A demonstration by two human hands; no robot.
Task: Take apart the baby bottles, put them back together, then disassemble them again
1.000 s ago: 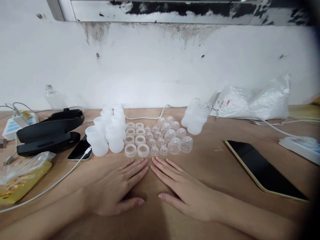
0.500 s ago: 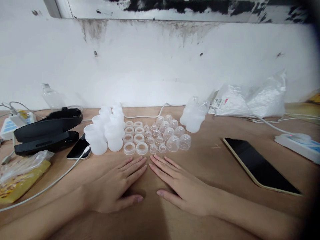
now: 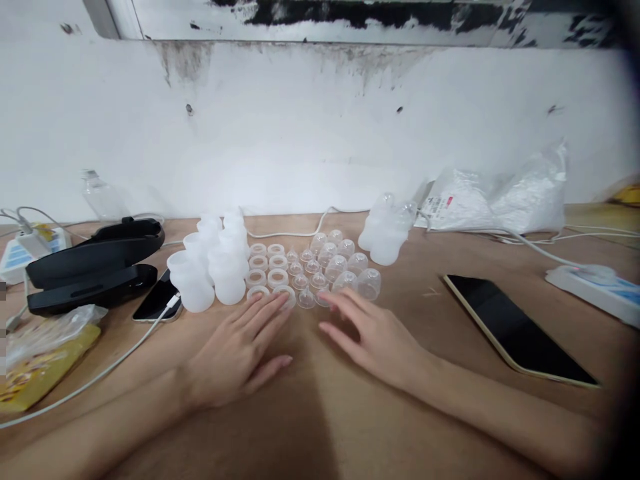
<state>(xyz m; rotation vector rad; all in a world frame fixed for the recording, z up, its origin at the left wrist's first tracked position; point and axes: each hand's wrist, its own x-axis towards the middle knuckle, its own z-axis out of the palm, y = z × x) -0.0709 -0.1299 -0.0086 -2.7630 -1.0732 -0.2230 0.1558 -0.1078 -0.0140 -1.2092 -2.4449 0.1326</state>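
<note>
My left hand (image 3: 243, 353) has its fingers stretched over the nearest white screw rings (image 3: 257, 277), partly covering the front row. My right hand (image 3: 375, 337) is slightly curled, its thumb apart from the fingers. Its fingertips hover at or touch the front clear bottle nipples (image 3: 307, 298); contact cannot be made out. Clear domed caps (image 3: 369, 285) stand just beyond that hand's knuckles. Left of the rings, several frosted white baby bottle bodies (image 3: 231, 277) stand upright without tops. Farther back on the right are capped baby bottles (image 3: 385, 245).
A large phone (image 3: 515, 327) lies at right, near a power strip (image 3: 595, 287). Stuffed plastic bags (image 3: 525, 200) rest against the wall. On the left are a black case (image 3: 95, 263), a smaller phone (image 3: 156, 299) with a white cable, and a yellow bag (image 3: 50, 367).
Both hands have left the bare tabletop and moved forward. My left fingers now reach over the front rings; my right hand has lifted and curled toward the nipples.
</note>
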